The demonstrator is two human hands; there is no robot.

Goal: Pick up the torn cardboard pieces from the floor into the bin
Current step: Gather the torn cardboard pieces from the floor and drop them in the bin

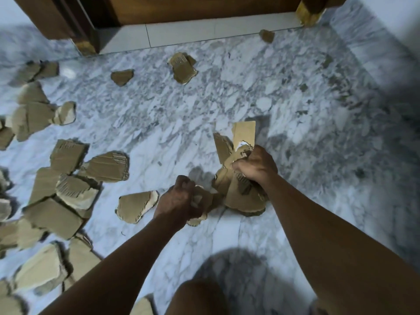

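My right hand (255, 165) is closed around a bunch of torn cardboard pieces (241, 192) that stick out above and below the fist, just over the marble floor. My left hand (179, 200) is clenched on a smaller cardboard scrap (201, 201) right beside that bunch. Another torn piece (136, 205) lies flat on the floor just left of my left hand. Many more brown pieces form a heap (56, 196) along the left side. No bin is visible.
Loose scraps lie farther off: one (183, 68) and one (121, 77) near the middle, one (267, 35) by the wooden door frame (75, 30) at the top. My knee (197, 298) shows at the bottom. Grey-white marble floor (295, 110) spreads to the right.
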